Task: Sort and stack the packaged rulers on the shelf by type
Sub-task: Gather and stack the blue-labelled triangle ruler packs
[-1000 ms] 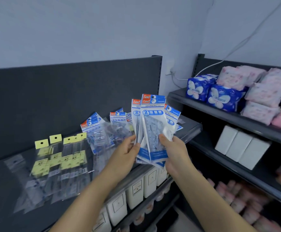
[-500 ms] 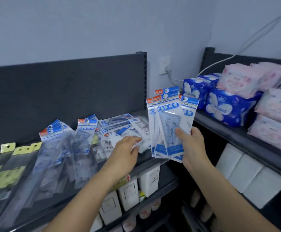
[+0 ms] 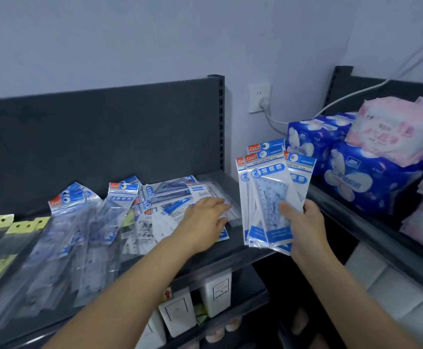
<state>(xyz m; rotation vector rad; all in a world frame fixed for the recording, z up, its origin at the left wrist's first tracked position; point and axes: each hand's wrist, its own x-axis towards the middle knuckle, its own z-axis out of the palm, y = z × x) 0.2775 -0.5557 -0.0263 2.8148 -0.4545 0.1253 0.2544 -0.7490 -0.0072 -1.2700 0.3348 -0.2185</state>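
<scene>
Since half a second ago we see the left hand (image 3: 205, 217) has slid further right over the loose pile (image 3: 170, 197) of packs on the shelf (image 3: 230, 250). It lies palm down with fingers fairly straight, touching the packs, nothing pinched that we can make out. The right hand (image 3: 303, 227) grips the fanned ruler packs (image 3: 268, 197) low down, thumb in front, upright just above the shelf's right end. Long ruler packs (image 3: 79, 235) lie left of the pile, yellow-tagged packs (image 3: 3, 222) far left.
</scene>
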